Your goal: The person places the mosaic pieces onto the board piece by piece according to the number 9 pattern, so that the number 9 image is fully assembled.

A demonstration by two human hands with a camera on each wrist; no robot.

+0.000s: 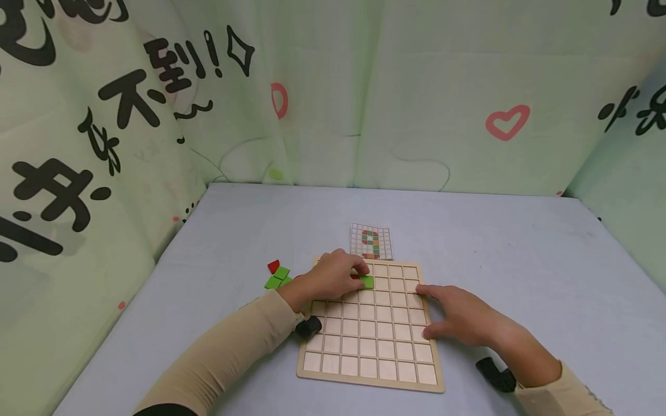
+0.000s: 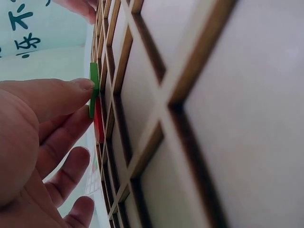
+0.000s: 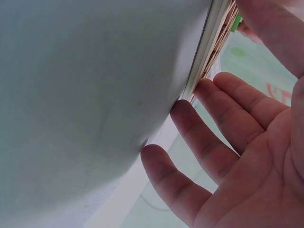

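Note:
A wooden grid board lies on the table, its shallow square cells mostly bare. Near its upper edge, my left hand pinches a green square tile between thumb and fingers. In the left wrist view that tile stands tilted at the grid, and a red tile sits in the board just beside it. My right hand touches the board's right edge with fingers and thumb spread. The right wrist view shows its fingers extended, with fingertips at the board's side.
A small printed card with a coloured grid pattern lies beyond the board. Left of the board are several loose tiles, including a red tile and a green tile. A printed curtain surrounds the white table.

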